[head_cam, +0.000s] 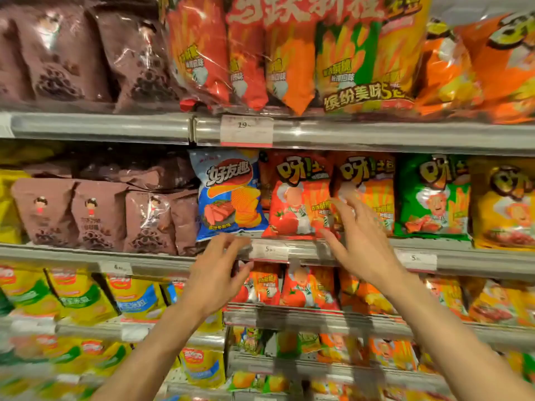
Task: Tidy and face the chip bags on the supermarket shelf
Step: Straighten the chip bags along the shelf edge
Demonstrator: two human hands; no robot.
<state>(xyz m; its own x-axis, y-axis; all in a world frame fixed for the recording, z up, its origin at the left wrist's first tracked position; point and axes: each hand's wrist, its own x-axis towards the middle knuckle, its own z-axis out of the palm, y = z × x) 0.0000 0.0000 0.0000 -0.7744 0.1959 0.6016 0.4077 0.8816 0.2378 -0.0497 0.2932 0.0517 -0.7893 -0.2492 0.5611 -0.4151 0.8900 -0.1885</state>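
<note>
Supermarket snack aisle, metal shelves stacked top to bottom with bags, all seen from head height. Taking the middle shelf rail [362, 250] as the landmark, the one with the white price tags clipped on.

Left hand [215, 273] up in front of that rail, just below its left-centre stretch, fingers spread loose and half curled, holding nothing. Fingertips right at the rail's front edge, just under the bottom corner of the blue chip bag [228, 195]. Can't tell if they actually touch the bag, bit blurry there.

Right hand [362, 241] also open, fingers fanned wide, empty. Sitting across the rail, fingertips reaching above it over the front of the orange chip bag [367, 192]. Touching or just hovering, hard to say.

Above the rail, in a row: blue bag standing a little tilted, its lower edge hanging slightly past the rail lip, then a red tomato chip bag [295, 198] pressed against it, then the orange one, then a green chip bag [431, 198] and a yellow one at the far right. All packed edge to edge, no gaps. Left of the blue bag, brown snack pouches [98, 215].

Below the rail, more small red and orange bags behind the forearms. Open air only in front of the shelves.
</note>
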